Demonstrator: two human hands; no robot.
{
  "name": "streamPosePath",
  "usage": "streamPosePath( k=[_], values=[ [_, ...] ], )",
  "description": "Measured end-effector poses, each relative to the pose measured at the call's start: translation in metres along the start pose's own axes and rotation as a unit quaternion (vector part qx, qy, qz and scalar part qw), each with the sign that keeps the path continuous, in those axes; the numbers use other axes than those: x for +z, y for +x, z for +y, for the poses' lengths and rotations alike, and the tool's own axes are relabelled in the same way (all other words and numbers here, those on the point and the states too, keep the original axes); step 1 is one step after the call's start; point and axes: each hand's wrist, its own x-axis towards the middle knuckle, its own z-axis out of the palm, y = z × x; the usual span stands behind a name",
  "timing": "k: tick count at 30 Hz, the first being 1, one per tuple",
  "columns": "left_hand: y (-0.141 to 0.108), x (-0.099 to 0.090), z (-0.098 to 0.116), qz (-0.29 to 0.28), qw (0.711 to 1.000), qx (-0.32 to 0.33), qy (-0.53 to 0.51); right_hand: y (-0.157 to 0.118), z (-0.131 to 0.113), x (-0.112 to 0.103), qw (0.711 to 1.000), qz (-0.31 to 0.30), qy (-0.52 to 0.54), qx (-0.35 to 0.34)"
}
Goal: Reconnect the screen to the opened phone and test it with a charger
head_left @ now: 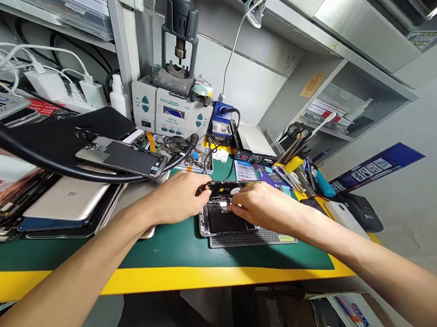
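In front of me an opened phone (221,223) lies with its inside facing up, partly on a grey perforated pad (254,241). A dark panel (218,188) stands along the phone's far side. The thumb and fingers of my left hand (180,197) are closed on the near-left end of that panel. My right hand (259,202) is over the phone's right part, fingers bent and pressed together. Just by its fingertips shows a small shiny metal piece (223,205); whether the fingers hold anything is hidden.
At the left lie stacked phones (68,197) and a loose screen (122,156), with a thick black hose (52,163) across them. Behind stand a soldering station (173,112), a parts tray (177,150) and a black-fronted box (255,146). Hand tools (293,177) crowd the right.
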Motion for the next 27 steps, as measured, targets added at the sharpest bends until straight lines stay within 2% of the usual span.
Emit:
streamPosePath(
  k=[5, 10, 21, 27],
  values=[
    [0.0, 0.001, -0.001, -0.001, 1.0, 0.0, -0.005, 0.008, 0.005, -0.006, 0.999, -0.01, 0.013, 0.027],
    [0.0, 0.001, -0.002, -0.002, 1.0, 0.001, -0.006, 0.013, 0.005, -0.01, 1.0, -0.018, 0.01, 0.018],
    [-0.001, 0.001, 0.0, 0.009, 1.0, 0.004, -0.016, -0.001, -0.01, 0.008, 0.999, 0.01, -0.041, -0.029],
    [-0.001, 0.002, -0.002, 0.012, 0.999, 0.007, -0.029, -0.007, -0.001, 0.008, 1.0, 0.024, -0.011, 0.006]
  ],
)
